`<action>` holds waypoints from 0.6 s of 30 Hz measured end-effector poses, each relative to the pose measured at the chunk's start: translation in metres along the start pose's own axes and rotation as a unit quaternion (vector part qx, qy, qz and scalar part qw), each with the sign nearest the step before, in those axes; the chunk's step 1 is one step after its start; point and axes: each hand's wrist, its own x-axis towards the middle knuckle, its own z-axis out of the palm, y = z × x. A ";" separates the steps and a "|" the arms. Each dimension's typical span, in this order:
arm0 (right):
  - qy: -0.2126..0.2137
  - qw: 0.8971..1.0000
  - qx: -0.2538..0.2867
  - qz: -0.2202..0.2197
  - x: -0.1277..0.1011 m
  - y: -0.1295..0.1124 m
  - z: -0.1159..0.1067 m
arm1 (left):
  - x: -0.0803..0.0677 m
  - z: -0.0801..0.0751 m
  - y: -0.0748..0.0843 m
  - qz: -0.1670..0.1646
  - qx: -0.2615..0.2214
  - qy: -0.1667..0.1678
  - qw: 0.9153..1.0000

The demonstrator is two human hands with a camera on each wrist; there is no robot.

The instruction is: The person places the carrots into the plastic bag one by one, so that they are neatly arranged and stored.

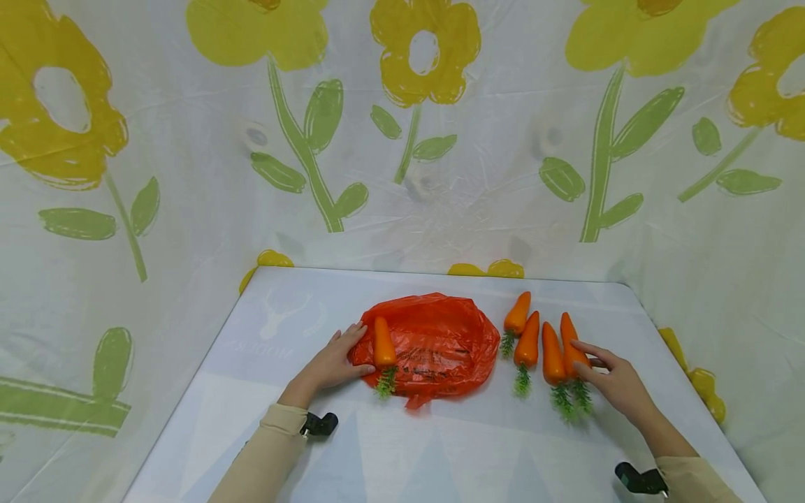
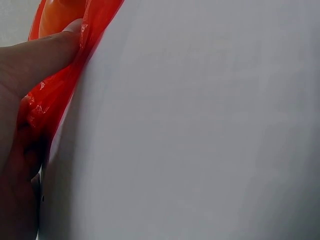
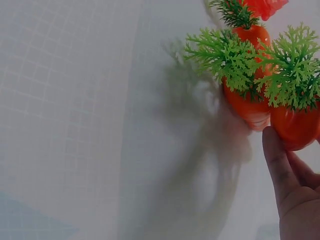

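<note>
A red plastic bag (image 1: pixel 449 342) lies spread on the table, with one orange carrot (image 1: pixel 384 346) with a green leafy top on its left part. My left hand (image 1: pixel 337 358) holds the bag's left edge, the thumb (image 2: pixel 47 57) over the red plastic and the other fingers partly hidden by it. To the right of the bag lie several more carrots, their leafy tops toward me. My right hand (image 1: pixel 619 384) grips the rightmost carrot (image 1: pixel 571 348) between thumb and fingers. Close beside that one is another carrot (image 1: pixel 553 360).
Two carrots, one farther back (image 1: pixel 517 314) and one nearer (image 1: pixel 527 342), lie between the bag and the right-hand pair. The white table (image 1: pixel 478 454) has a curtain (image 1: pixel 490 195) with yellow flowers behind it and at both sides.
</note>
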 end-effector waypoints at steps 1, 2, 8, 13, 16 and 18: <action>0.001 1.000 0.000 -0.002 0.000 -0.001 0.000 | 0.000 0.000 0.000 0.000 0.000 0.000 1.000; 0.001 1.000 0.001 -0.004 0.000 -0.001 0.000 | 0.000 0.000 0.000 0.000 0.001 0.000 1.000; 0.002 1.000 0.005 -0.012 0.000 -0.006 0.002 | 0.001 0.001 0.000 -0.001 0.005 0.001 1.000; 0.004 1.000 0.005 -0.020 0.000 -0.009 0.004 | 0.001 0.000 0.000 -0.002 0.001 0.003 1.000; 0.004 1.000 0.006 -0.021 0.001 -0.011 0.005 | 0.000 0.000 0.001 -0.004 0.001 0.002 1.000; 0.003 1.000 0.010 -0.021 0.001 -0.013 0.006 | 0.000 0.000 0.001 -0.004 0.002 0.002 1.000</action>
